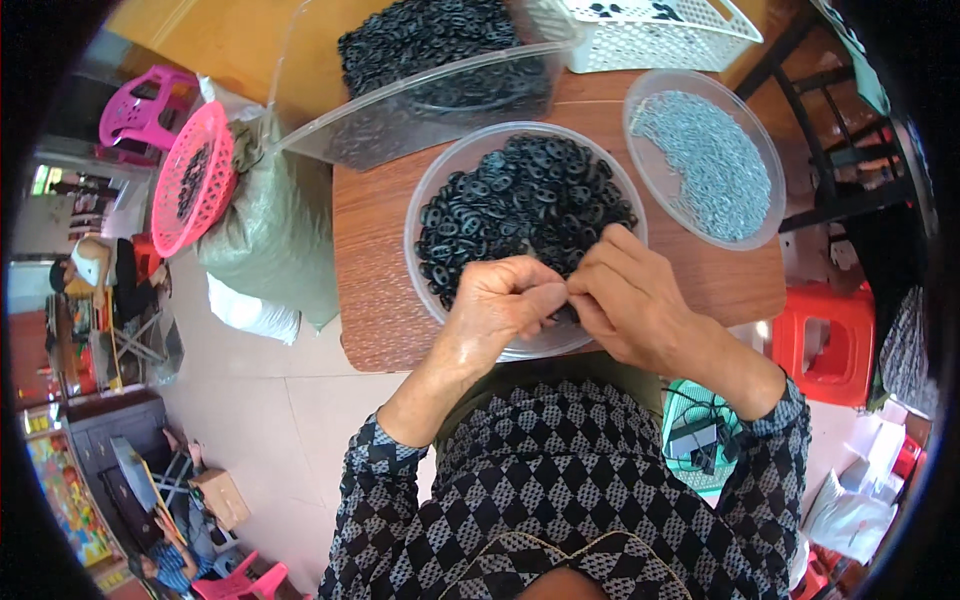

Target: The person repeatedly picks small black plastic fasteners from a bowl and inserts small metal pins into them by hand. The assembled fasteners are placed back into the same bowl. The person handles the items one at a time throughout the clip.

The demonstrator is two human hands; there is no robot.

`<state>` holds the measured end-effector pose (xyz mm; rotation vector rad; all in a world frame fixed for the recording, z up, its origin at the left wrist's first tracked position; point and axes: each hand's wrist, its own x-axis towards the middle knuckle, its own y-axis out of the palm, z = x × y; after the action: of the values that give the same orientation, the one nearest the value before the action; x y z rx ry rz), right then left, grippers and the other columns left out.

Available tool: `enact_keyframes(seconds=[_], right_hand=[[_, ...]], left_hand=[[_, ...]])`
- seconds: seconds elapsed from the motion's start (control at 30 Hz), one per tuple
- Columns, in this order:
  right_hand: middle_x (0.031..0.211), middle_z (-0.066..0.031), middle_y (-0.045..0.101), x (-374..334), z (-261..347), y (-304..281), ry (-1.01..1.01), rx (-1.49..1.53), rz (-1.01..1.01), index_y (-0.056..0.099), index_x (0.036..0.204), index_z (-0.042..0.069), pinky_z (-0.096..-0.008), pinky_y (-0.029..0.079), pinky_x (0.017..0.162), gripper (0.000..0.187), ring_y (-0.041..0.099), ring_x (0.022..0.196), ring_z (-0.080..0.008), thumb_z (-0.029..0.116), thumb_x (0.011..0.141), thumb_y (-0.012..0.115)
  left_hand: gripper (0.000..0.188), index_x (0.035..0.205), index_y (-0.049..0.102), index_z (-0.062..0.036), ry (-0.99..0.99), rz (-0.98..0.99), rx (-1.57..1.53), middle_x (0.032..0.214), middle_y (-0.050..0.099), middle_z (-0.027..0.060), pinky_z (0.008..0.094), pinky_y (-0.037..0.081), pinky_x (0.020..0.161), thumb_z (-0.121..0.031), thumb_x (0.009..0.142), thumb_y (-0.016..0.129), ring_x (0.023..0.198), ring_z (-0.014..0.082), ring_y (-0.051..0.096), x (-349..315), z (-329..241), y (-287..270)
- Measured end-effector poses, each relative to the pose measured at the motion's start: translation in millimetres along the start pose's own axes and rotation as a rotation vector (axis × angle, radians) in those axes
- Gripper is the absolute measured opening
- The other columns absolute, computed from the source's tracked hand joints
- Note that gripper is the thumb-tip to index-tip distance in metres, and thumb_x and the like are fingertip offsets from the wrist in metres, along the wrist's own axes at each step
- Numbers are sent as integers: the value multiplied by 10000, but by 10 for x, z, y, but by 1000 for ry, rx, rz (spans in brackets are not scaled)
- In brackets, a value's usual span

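Observation:
My left hand and my right hand meet over the near side of a round clear tub. Both pinch with their fingertips touching, and whatever lies between them is hidden. Below them, the tub is heaped with small black oval plastic pieces that have holes in them. To the right of it stands a shallow clear dish with many small silvery metal pins. At the back left, a rectangular clear bin holds more black pieces.
Everything stands on a brown wooden table, with a white perforated basket at its back. Left of it, a pink basket rests on a stuffed sack. A red stool and a green basket are at the right.

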<state>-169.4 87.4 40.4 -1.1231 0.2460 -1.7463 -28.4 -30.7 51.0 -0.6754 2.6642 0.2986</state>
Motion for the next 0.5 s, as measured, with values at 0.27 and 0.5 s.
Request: enact_keyframes(seconds=[0.27, 0.5], right_hand=[[767, -111, 543, -3, 145, -174, 35, 54, -42, 573, 810, -15, -326, 396, 536, 216, 495, 650, -258, -42, 625, 680], [723, -92, 563, -99, 172, -272, 233, 128, -46, 591, 783, 11, -321, 394, 537, 150, 505, 633, -234, -31, 669, 678]], left_hand=[[168, 886, 625, 36, -58, 106, -387, 746, 603, 42, 187, 411, 497, -122, 836, 650, 577, 75, 517, -57, 155, 129], [155, 918, 610, 50, 55, 53, -396, 743, 604, 58, 204, 429, 487, -88, 848, 622, 548, 92, 527, -65, 194, 259]])
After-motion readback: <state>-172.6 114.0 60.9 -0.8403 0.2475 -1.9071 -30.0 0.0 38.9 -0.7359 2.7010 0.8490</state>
